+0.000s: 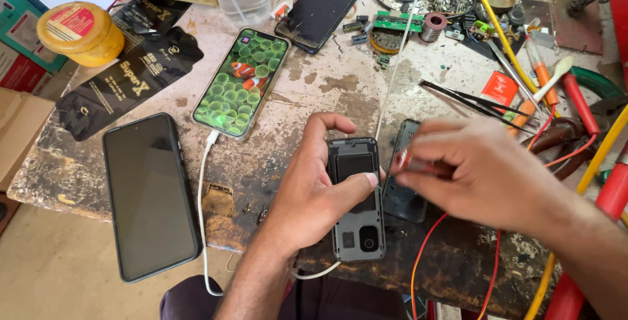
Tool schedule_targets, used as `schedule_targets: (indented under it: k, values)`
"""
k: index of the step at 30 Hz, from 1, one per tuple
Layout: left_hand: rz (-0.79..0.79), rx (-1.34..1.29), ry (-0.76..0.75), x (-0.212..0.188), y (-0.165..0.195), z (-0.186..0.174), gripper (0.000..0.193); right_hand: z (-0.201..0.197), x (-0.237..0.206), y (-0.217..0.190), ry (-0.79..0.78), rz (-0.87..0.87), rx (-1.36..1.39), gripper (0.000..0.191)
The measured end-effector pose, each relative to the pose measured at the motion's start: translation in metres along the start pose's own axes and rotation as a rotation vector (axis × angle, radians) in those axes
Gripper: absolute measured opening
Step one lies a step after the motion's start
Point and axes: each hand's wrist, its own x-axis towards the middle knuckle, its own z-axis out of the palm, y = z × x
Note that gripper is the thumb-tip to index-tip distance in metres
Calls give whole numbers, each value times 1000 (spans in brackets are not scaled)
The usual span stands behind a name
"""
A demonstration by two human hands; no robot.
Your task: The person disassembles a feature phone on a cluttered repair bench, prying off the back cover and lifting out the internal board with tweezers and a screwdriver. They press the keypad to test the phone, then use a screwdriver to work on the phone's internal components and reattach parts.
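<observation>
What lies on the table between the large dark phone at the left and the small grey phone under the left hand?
In the head view, a white cable and some brown debris lie between the large dark phone and the small grey phone.

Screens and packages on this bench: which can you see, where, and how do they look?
Lit phone: centre-left, green bubbles, orange fish.
Dark phone: lower left, black screen.
Second dark phone: top centre, black screen.
Black pouches: upper left, flat, pale print.
Yellow tub: far left, round, red label.
</observation>
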Motion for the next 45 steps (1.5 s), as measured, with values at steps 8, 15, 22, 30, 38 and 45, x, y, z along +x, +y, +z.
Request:
schedule_targets:
  k: [8,15,22,30,38,45]
  values:
    - [-2,-90,-10,0,-2,0,60,4,7,-1,-215,-33,12,17]
    - [11,-214,-30,2,-3,-2,60,0,14,-18,-50,18,-110,20]
    - [65,-139,-5,2,-7,-4,44,14,13,-33,145,277,292,14]
    - [69,-202,2,3,-9,-2,45,17,14,-35,140,330,316,13]
    - [-28,-263,-12,5,1,-3,38,23,8,-40,302,180,244,9]
    - [18,-173,-36,2,1,-4,36,24,6,-30,255,191,384,16]
